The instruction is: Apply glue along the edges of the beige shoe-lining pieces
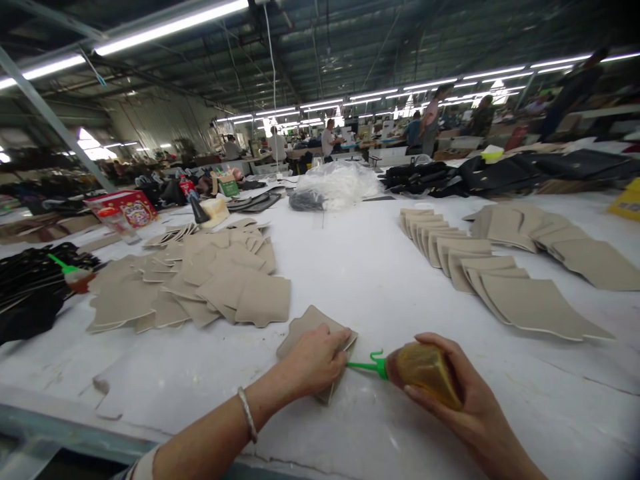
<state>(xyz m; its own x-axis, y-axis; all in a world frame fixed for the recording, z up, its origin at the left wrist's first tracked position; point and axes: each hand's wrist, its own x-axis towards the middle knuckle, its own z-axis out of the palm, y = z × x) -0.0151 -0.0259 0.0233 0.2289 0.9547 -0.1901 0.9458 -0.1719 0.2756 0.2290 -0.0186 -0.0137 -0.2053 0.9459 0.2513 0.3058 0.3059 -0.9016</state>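
My left hand (pixel 320 357) is closed on a beige leather-like piece (pixel 305 325), pressing it against the white table, with the index finger along its right part. Part of the piece is hidden under the hand. In my right hand (pixel 470 400) is a squeeze bottle (pixel 425 373) of amber liquid, probably glue, tilted on its side. Its thin green nozzle (pixel 363 366) points left, with the tip at the piece's right edge beside my left fingers.
Loose beige pieces (pixel 200 280) lie heaped at left, near a second green-tipped bottle (pixel 75 275). Overlapping rows of beige pieces (pixel 535 303) spread at right. Clear plastic bags (pixel 345 183) and black pieces (pixel 540 172) lie farther back. Several people are in the background.
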